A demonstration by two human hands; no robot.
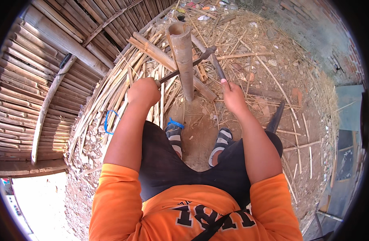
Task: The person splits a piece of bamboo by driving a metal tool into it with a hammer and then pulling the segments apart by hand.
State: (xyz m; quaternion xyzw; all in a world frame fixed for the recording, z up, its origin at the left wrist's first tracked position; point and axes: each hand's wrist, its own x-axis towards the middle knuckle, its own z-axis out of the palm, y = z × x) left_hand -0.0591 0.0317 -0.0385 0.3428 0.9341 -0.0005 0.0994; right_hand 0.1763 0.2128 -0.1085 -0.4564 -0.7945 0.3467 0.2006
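Note:
An upright bamboo pole (183,60) stands on the ground in front of me, its hollow top end facing up. My left hand (144,92) is closed round the handle of a long dark knife (169,76). The blade meets the pole's left side and seems to pass into it, with dark metal showing on the right side too. In my right hand (234,94) is a hammer (219,68), gripped by its handle, thumb along it. Its dark head is up beside the pole, close to or touching the metal there; I cannot tell which.
Split bamboo strips (108,90) lie heaped at the left, beside a bamboo slat wall (31,96). A thick bamboo piece (160,56) lies behind the pole. A dark bar (276,116) is by my right knee. Straw and debris cover the ground toward the brick wall (309,24).

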